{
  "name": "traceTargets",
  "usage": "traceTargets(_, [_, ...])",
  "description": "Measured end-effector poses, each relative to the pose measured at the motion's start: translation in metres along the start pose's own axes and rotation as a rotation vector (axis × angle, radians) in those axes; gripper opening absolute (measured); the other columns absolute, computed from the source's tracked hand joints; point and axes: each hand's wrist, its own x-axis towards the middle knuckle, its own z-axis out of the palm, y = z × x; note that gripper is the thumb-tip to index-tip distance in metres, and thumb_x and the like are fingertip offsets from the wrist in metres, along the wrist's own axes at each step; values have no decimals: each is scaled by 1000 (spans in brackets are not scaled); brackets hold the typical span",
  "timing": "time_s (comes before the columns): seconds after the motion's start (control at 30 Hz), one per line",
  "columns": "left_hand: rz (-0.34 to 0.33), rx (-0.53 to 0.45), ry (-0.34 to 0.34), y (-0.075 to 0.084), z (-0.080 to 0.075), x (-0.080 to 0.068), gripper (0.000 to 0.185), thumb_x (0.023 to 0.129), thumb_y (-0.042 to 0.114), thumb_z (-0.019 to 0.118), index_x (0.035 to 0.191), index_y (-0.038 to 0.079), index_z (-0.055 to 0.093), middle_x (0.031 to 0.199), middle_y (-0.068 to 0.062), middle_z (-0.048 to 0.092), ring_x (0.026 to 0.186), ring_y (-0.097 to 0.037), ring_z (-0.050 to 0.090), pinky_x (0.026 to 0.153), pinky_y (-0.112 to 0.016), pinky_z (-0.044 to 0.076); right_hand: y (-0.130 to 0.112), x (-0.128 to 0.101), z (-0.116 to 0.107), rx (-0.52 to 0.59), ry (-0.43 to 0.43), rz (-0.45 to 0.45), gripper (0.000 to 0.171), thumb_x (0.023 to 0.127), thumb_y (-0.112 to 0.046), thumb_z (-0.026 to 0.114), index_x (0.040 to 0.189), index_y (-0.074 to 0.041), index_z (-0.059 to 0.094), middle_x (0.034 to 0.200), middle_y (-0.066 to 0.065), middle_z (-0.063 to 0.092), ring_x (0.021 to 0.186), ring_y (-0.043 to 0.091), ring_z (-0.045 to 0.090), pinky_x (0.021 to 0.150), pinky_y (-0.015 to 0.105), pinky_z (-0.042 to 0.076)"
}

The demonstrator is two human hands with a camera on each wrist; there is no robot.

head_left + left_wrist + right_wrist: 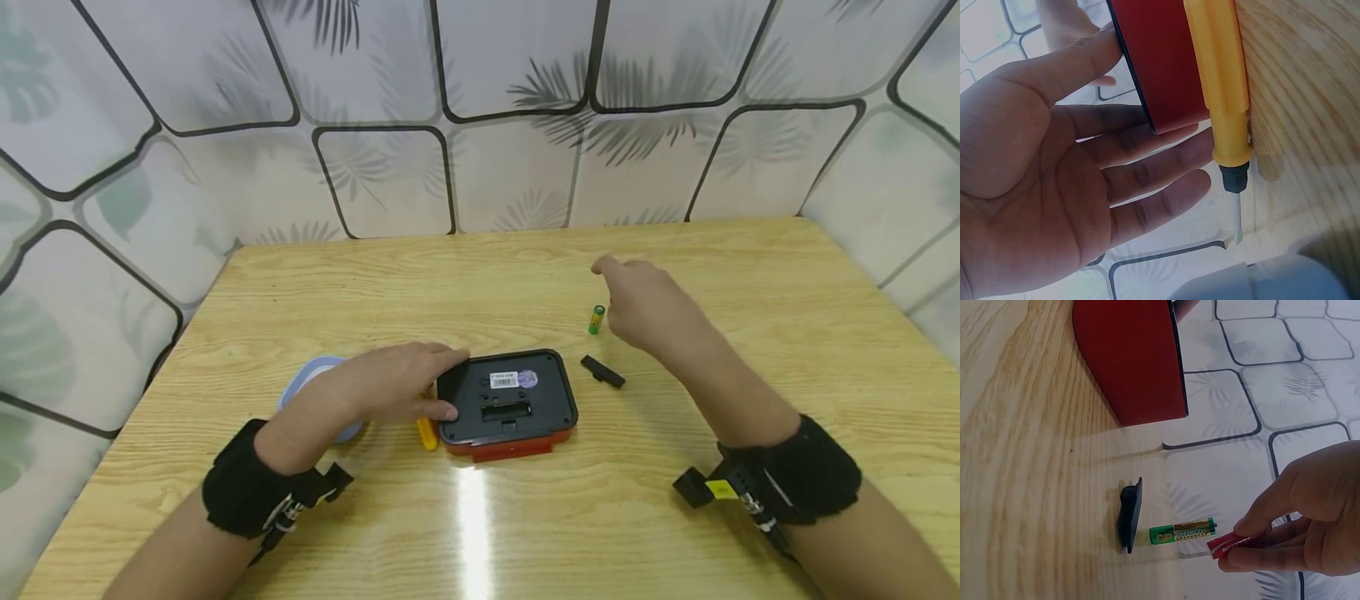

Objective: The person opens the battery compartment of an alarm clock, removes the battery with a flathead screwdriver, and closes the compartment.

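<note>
A red device (480,452) lies with its black back (480,425) up, its slot-shaped battery compartment (506,411) uncovered. My left hand (397,379) rests against its left side, thumb on the back's edge, the other fingers extended. Beside that side lies a screwdriver (1219,81) with a yellow handle, partly hidden by this hand in the head view. Over the table at right, my right hand (1310,512) pinches a red battery (1235,542) between thumb and fingers. Close to it a green battery (596,320) lies on the table, near a small black battery cover (602,372).
A pale blue-rimmed round container (315,367) sits left of the device, partly behind my left wrist. The wooden table (375,517) backs onto a leaf-patterned wall (517,175).
</note>
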Motion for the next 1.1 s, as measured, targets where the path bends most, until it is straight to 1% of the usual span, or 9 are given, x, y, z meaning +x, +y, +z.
traceTargets(0.1, [2, 4, -2, 0, 1, 0, 76, 87, 46, 61, 146, 9, 30, 145, -10, 40, 133, -23, 39, 107, -40, 35, 2, 2, 4, 11, -67, 23, 53, 84, 11, 40, 136, 0, 37, 73, 12, 52, 55, 18, 38, 49, 29, 32])
traceTargets(0.2, [4, 5, 0, 0, 1, 0, 77, 87, 45, 61, 146, 9, 30, 145, -10, 41, 133, -23, 39, 107, -40, 35, 4, 4, 7, 9, -113, 31, 56, 83, 12, 41, 137, 0, 33, 64, 9, 48, 50, 16, 34, 47, 27, 30])
traceTargets(0.4, [8, 0, 1, 0, 1, 1, 77, 86, 45, 62, 146, 8, 30, 145, -11, 41, 133, -23, 40, 107, -40, 35, 9, 7, 14, 15, -129, 29, 65, 80, 12, 42, 141, 0, 22, 53, 0, 36, 43, 11, 25, 42, 23, 22])
traceTargets(0.5, [8, 2, 1, 0, 0, 0, 76, 86, 45, 62, 146, 8, 31, 144, -11, 41, 133, -23, 40, 107, -40, 35, 12, 10, 18, 28, -142, 28, 69, 80, 9, 49, 142, 0, 19, 53, 0, 38, 43, 11, 28, 42, 22, 23])
traceTargets(0.63, [10, 2, 0, 0, 0, 1, 76, 87, 45, 62, 146, 8, 31, 144, -11, 41, 133, -23, 40, 107, -40, 35, 15, 15, 23, 26, -146, 31, 75, 78, 5, 58, 142, 0, 18, 58, 4, 46, 45, 13, 34, 43, 24, 27])
traceTargets(0.77, [8, -2, -2, 0, 1, 1, 76, 86, 45, 62, 146, 8, 31, 144, -11, 41, 132, -23, 40, 107, -40, 36, 16, 16, 25, 16, -143, 33, 74, 78, 6, 58, 141, 0, 20, 62, 7, 50, 46, 14, 37, 44, 25, 29])
traceTargets(0.9, [8, -2, -3, -1, 1, 1, 76, 86, 45, 62, 146, 8, 30, 144, -11, 41, 132, -23, 40, 107, -40, 36, 17, 16, 25, 4, -165, 23, 67, 81, 5, 57, 139, 1, 24, 65, 9, 53, 48, 15, 40, 45, 26, 31])
traceTargets(1.1, [13, -7, -3, -1, 1, 1, 76, 87, 44, 62, 146, 8, 31, 144, -11, 41, 132, -23, 40, 107, -40, 36, 18, 15, 26, 0, -182, 15, 63, 82, 7, 54, 138, 1, 25, 63, 9, 51, 47, 14, 38, 45, 25, 30])
